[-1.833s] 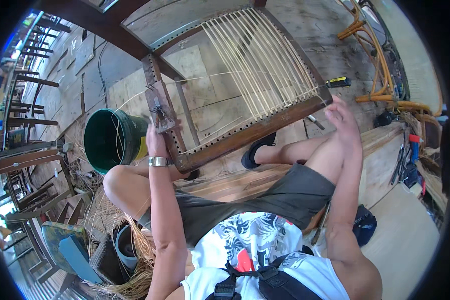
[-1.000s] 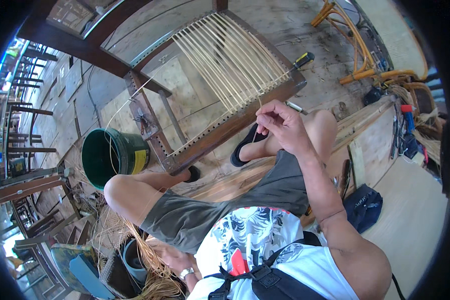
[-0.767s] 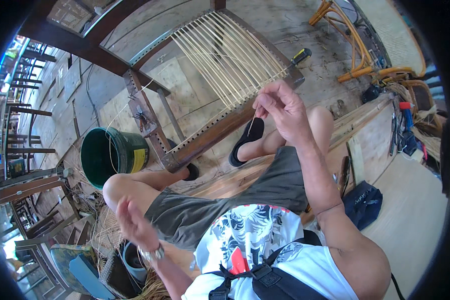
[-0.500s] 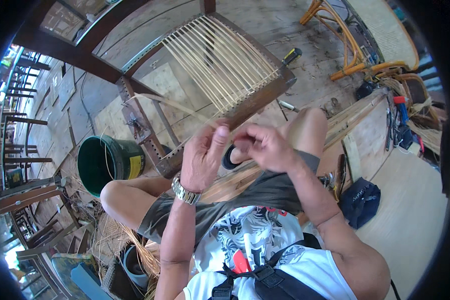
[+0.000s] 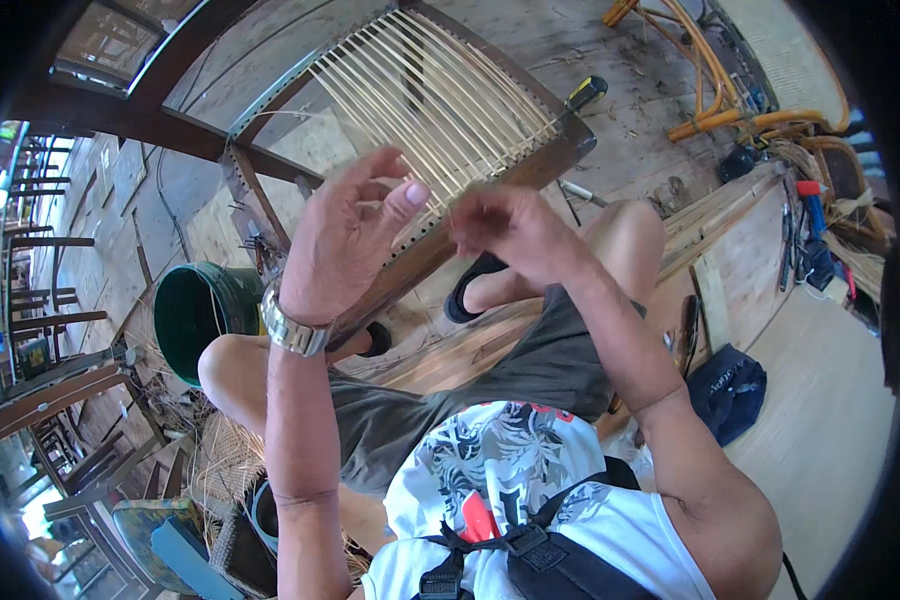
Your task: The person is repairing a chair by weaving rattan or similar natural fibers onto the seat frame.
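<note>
L hand (image 5: 335,235) has moved up-left, grip loosely wide; R hand (image 5: 515,230) blurred, can't tell its grip. Cane strands (image 5: 440,115) span part of seat frame (image 5: 535,185) beyond (best kept taut, untwisted, imo).

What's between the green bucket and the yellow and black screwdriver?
In the head view, the left hand, pale strands and part of the wooden frame appear between the green bucket and the screwdriver.

Dark seat frame (image 5: 548,163), partly strung, pale parallel cane strands (image 5: 432,100)
</note>
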A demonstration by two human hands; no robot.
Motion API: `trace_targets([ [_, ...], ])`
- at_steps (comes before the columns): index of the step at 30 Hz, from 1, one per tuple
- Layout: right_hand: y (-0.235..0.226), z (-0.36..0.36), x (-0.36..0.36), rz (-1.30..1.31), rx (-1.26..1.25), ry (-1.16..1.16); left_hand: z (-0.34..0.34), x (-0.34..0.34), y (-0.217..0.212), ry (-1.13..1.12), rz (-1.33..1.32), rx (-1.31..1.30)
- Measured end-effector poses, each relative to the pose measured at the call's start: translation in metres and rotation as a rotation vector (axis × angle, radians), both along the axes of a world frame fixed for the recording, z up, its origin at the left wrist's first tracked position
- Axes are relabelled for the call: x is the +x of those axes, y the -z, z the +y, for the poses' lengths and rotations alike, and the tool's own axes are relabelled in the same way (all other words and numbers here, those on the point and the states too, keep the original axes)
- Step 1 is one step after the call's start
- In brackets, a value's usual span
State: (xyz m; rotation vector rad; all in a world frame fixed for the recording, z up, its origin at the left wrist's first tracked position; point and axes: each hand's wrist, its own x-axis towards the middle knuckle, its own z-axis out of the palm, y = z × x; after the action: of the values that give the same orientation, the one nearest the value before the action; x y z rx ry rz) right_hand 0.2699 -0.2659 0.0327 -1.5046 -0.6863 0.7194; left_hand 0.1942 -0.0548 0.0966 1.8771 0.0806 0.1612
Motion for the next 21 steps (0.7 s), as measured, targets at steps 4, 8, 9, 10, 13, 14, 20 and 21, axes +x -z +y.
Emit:
trace_targets([
  [4, 0.002, 0.010, 0.024, -0.067, -0.096, 0.084, -0.006, -0.028, 0.014, -0.182, 0.253, 0.196],
  [8, 0.012, 0.010, 0.023, -0.084, -0.089, 0.078, -0.005, -0.044, 0.049, -0.179, 0.261, 0.476],
  [9, 0.013, 0.010, 0.022, -0.055, -0.098, 0.102, -0.003, -0.045, 0.056, -0.187, 0.242, 0.469],
  [10, 0.015, 0.011, 0.021, -0.033, -0.100, 0.135, -0.001, -0.043, 0.063, -0.147, 0.196, 0.476],
  [13, 0.017, 0.016, 0.020, -0.088, -0.104, 0.231, 0.007, -0.034, 0.077, -0.111, 0.158, 0.429],
  [14, 0.017, 0.018, 0.020, -0.091, -0.105, 0.230, 0.010, -0.030, 0.080, -0.111, 0.167, 0.374],
  [20, 0.012, 0.022, 0.016, -0.165, -0.127, 0.220, 0.040, 0.004, 0.107, -0.008, 0.340, 0.381],
  [21, 0.011, 0.023, 0.016, -0.197, -0.121, 0.220, 0.043, 0.010, 0.113, 0.021, 0.383, 0.387],
])
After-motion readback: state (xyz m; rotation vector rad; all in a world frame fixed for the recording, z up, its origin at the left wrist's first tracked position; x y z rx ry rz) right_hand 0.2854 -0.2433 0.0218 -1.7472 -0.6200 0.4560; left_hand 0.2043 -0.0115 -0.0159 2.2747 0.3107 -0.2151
